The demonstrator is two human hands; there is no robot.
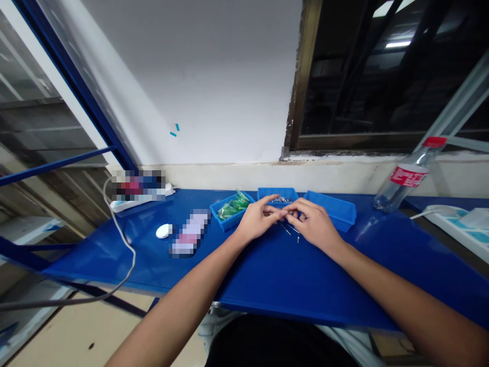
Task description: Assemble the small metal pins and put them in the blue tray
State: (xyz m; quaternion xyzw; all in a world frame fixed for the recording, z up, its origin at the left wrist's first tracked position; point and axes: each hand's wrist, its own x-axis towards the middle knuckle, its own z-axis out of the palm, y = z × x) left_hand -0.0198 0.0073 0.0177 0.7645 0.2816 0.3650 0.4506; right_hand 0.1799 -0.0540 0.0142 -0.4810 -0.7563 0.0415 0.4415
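My left hand [261,216] and my right hand [308,220] meet fingertip to fingertip over the blue table [267,275]. Both are closed in a pinch; whatever lies between the fingers is too small to make out. Thin metal pieces [288,230] lie on the table just below the fingertips. Behind my hands is a blue bin [267,192] holding small metal parts. Left of it, a second blue bin [229,222] contains green plastic packets [234,206]. At the right, a third blue bin [342,210] is partly covered by my right hand.
A plastic bottle with a red cap [405,176] stands at the back right, near a power strip [462,229]. On the left are a white round object [164,231], a blurred flat item [191,233], another power strip [143,199] and a hanging cable [128,244].
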